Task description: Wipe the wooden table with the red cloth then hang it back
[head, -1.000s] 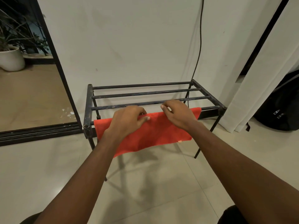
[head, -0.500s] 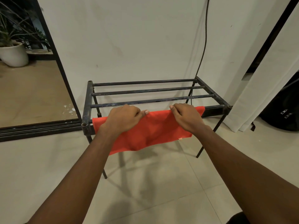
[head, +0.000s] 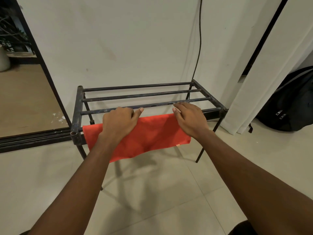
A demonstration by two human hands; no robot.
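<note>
Your left hand [head: 118, 123] and right hand [head: 190, 118] have just let go, fingers slack; the red cloth [head: 152, 133] hangs on the rack [head: 144, 94], job likely finished

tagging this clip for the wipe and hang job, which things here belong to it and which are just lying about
Belongs to the job: red cloth, draped over the front rail of the metal rack; left hand; right hand.
Just lying about: black backpack, white curtain, hanging cable, plant pot.

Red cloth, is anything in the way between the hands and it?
No, nothing visible. The left hand and right hand both rest right on the red cloth, which hangs over the front bar of the black metal rack.
</note>
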